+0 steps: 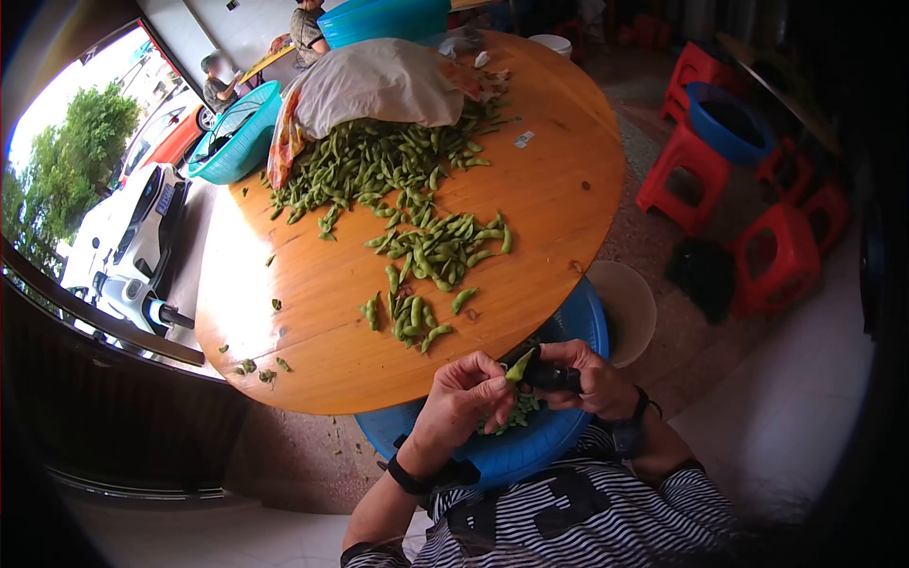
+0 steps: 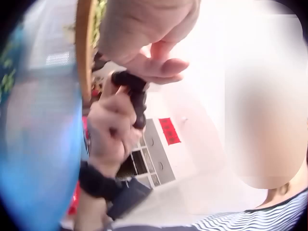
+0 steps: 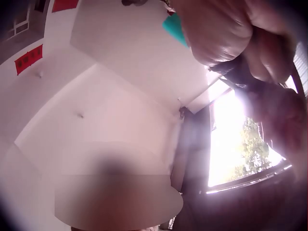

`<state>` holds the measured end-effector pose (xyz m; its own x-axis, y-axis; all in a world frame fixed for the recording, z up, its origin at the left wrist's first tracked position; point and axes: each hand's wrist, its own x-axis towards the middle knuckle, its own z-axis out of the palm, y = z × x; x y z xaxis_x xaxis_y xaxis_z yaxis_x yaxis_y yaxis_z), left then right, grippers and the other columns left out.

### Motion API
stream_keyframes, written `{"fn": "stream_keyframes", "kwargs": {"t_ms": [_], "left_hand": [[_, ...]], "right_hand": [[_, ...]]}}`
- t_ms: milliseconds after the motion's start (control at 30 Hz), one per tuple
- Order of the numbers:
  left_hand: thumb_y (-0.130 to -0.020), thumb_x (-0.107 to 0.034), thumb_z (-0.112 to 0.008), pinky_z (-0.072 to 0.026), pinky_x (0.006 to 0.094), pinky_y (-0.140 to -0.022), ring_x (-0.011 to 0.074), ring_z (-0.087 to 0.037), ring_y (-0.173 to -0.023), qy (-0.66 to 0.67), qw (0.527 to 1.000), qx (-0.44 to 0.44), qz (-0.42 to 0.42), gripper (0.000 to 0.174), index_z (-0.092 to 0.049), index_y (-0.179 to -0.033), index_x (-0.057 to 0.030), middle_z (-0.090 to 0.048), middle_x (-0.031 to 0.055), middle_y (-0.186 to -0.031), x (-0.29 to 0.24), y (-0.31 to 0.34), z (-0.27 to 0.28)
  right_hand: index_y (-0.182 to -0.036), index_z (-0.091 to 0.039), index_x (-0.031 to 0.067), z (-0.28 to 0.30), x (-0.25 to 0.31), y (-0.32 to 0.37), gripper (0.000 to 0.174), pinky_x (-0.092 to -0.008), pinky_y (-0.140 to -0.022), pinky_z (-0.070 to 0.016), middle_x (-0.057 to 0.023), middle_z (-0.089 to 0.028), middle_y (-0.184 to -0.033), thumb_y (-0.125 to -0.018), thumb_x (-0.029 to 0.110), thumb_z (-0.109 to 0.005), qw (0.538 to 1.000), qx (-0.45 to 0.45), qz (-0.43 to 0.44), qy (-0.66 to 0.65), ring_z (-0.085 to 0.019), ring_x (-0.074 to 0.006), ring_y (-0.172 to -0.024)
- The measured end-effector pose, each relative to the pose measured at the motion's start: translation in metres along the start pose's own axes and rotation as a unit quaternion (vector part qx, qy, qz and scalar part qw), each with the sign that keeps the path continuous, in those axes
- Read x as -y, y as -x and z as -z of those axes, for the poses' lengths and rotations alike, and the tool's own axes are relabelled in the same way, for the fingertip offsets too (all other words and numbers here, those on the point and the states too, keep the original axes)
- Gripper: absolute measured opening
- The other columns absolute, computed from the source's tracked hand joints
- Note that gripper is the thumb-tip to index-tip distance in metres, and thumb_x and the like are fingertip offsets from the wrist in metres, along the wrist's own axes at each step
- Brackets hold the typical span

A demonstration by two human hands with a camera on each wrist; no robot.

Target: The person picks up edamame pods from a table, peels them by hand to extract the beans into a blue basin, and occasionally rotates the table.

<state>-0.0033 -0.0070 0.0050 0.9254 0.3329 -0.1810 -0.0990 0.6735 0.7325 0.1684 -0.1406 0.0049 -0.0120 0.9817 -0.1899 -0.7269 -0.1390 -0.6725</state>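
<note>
Above blue basin [image 1: 582, 317]: left hand [image 1: 462, 396] fingers pinch a pod [image 1: 520, 365]; right hand [image 1: 592, 377] fingers wrap a dark tool [image 1: 554, 380], probably scissors. I fear nicked fingertips, held so close.

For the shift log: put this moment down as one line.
left hand pinches green pod | right hand grips black tool | both over blue basin

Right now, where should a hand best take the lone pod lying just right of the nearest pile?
Probably pinch the lone pod across its middle from above: it lies flat on the table, apart from the pile, both long edges free.
</note>
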Motion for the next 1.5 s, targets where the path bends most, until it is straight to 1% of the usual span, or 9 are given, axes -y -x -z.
{"fn": "stream_keyframes", "kwargs": {"t_ms": [167,533,600,700,867,967,1067,1367,1500], "left_hand": [[-0.092,-0.008,-0.065,-0.0434,0.0222,-0.044,0.0139,-0.059,-0.057,0.112,0.993,0.027,0.026,0.011,-0.058,-0.098,-0.0028,-0.063,0.0078,-0.078,0.007,0.001,-0.009],[-0.093,-0.011,-0.066,-0.0438,0.0215,-0.057,0.0044,-0.053,-0.063,-0.477,0.833,-0.143,-0.240,0.016,-0.065,-0.105,-0.0015,-0.058,-0.0023,-0.072,0.022,0.001,0.002],[-0.094,-0.012,-0.063,-0.0458,0.0254,-0.059,0.0105,-0.056,-0.064,-0.240,0.961,-0.136,-0.021,0.022,-0.062,-0.112,0.0008,-0.061,0.0031,-0.075,0.008,0.005,-0.009],[-0.092,-0.009,-0.061,-0.0477,0.0310,-0.062,0.0205,-0.059,-0.066,-0.260,0.956,-0.133,0.014,0.026,-0.059,-0.114,0.0043,-0.062,0.0119,-0.079,0.009,0.003,-0.009],[-0.089,-0.002,-0.055,-0.0487,0.0355,-0.065,0.0280,-0.061,-0.071,-0.483,0.837,-0.176,-0.187,0.028,-0.057,-0.117,0.0031,-0.060,0.0185,-0.081,0.032,-0.006,-0.014],[-0.090,0.000,-0.051,-0.0497,0.0335,-0.065,0.0235,-0.064,-0.071,-0.552,0.779,-0.192,-0.226,0.030,-0.055,-0.119,0.0006,-0.061,0.0172,-0.079,0.033,-0.006,-0.008],[-0.093,0.000,-0.049,-0.0488,0.0265,-0.075,0.0144,-0.062,-0.080,-0.319,0.934,-0.141,-0.077,0.029,-0.056,-0.121,0.0014,-0.064,0.0052,-0.090,0.019,-0.001,-0.011],[-0.098,-0.007,-0.055,-0.0494,0.0231,-0.069,0.0110,-0.061,-0.079,-0.178,0.968,-0.110,-0.139,0.024,-0.060,-0.120,0.0011,-0.065,0.0083,-0.095,0.014,0.005,-0.004],[-0.096,-0.006,-0.059,-0.0507,0.0243,-0.071,0.0130,-0.062,-0.078,0.035,0.985,-0.111,-0.126,0.020,-0.061,-0.114,0.0021,-0.067,0.0091,-0.096,0.016,0.001,-0.010]], "right_hand": [[-0.111,-0.063,0.0020,0.001,0.004,0.004,0.026,-0.0186,-0.048,-0.0312,0.0007,-0.058,-0.078,-0.090,0.009,-0.048,0.993,-0.014,0.020,0.116,-0.041,-0.0033,-0.052],[-0.093,-0.056,-0.0063,-0.021,-0.001,0.001,0.034,-0.0350,-0.065,-0.0447,-0.0173,-0.049,-0.084,-0.060,-0.007,-0.046,0.811,-0.089,0.226,0.532,-0.052,-0.0358,-0.074],[-0.093,-0.056,-0.0062,-0.022,0.000,0.001,0.034,-0.0357,-0.065,-0.0449,-0.0172,-0.049,-0.084,-0.060,-0.008,-0.046,0.805,-0.092,0.212,0.547,-0.052,-0.0362,-0.074],[-0.096,-0.057,-0.0062,-0.025,-0.006,0.000,0.037,-0.0384,-0.068,-0.0474,-0.0188,-0.051,-0.087,-0.060,-0.008,-0.048,0.781,-0.109,0.231,0.570,-0.055,-0.0382,-0.078],[-0.108,-0.055,-0.0051,-0.030,-0.029,-0.005,0.048,-0.0442,-0.072,-0.0534,-0.0204,-0.051,-0.105,-0.060,-0.006,-0.057,0.682,-0.149,0.277,0.660,-0.060,-0.0408,-0.088],[-0.111,-0.054,-0.0044,-0.036,-0.033,-0.002,0.050,-0.0438,-0.070,-0.0544,-0.0202,-0.051,-0.108,-0.061,-0.005,-0.060,0.678,-0.132,0.267,0.673,-0.060,-0.0410,-0.086],[-0.103,-0.057,-0.0050,-0.030,-0.025,-0.008,0.043,-0.0428,-0.068,-0.0515,-0.0191,-0.051,-0.099,-0.060,-0.007,-0.058,0.689,-0.129,0.289,0.652,-0.059,-0.0398,-0.081],[-0.103,-0.063,-0.0011,-0.016,0.005,-0.007,0.041,-0.0287,-0.059,-0.0442,-0.0107,-0.054,-0.078,-0.065,-0.008,-0.050,0.745,-0.104,0.321,0.575,-0.055,-0.0239,-0.065],[-0.105,-0.062,-0.0050,-0.014,0.001,0.001,0.041,-0.0203,-0.053,-0.0380,0.0033,-0.051,-0.070,-0.071,-0.002,-0.039,0.925,-0.112,0.127,0.341,-0.046,-0.0026,-0.059]]}}
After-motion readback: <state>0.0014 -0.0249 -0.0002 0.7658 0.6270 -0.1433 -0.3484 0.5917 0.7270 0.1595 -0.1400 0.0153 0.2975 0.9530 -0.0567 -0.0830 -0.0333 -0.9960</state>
